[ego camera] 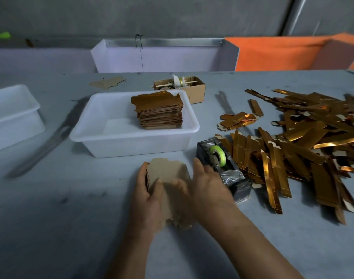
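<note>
A small stack of flat brown card blanks (168,174) stands on the grey table (71,218) in front of me. My left hand (150,196) grips its left side, thumb over the top face. My right hand (208,184) is at the stack's right side, blurred, its fingers against the edge. A white tub (87,137) behind the hands holds a tall stack of gold card blanks (160,111) in its right half.
A black tape dispenser (222,164) with a green roll sits just right of my right hand. A wide heap of loose gold card blanks (303,141) covers the table's right side. A small cardboard box (194,89) stands behind the tub, a second white tub (13,117) far left.
</note>
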`<state>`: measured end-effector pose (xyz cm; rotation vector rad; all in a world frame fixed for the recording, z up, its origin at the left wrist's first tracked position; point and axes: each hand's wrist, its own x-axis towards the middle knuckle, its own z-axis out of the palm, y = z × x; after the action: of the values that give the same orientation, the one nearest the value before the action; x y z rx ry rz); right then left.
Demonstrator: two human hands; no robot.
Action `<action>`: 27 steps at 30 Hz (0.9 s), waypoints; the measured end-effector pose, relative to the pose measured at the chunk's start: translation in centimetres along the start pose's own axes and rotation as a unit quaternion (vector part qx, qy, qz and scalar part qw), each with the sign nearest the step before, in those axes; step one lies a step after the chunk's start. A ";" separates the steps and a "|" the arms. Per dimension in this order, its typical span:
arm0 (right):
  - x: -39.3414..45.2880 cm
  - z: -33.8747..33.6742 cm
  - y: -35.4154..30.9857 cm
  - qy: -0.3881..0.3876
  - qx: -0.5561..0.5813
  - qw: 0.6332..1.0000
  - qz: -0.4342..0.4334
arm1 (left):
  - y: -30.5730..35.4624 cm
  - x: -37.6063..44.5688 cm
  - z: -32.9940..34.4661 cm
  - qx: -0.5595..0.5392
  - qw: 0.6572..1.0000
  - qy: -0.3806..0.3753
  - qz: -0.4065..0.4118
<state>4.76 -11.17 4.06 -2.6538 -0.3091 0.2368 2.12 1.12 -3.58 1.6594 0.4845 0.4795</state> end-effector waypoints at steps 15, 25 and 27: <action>1.9 -0.6 2.6 0.093 -0.063 0.991 0.068 | -0.8 0.9 1.0 0.031 0.999 -0.009 -0.017; 0.7 0.6 2.3 0.099 -0.078 0.991 0.055 | -0.3 0.5 0.4 0.057 0.998 -0.009 0.003; 0.8 0.6 2.4 0.088 -0.072 0.992 0.051 | 0.0 0.3 0.3 0.072 0.997 -0.021 0.006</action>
<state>5.80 -12.78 2.30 -2.8125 -0.1384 0.0122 2.52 1.01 -3.63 1.8077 0.4874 0.4271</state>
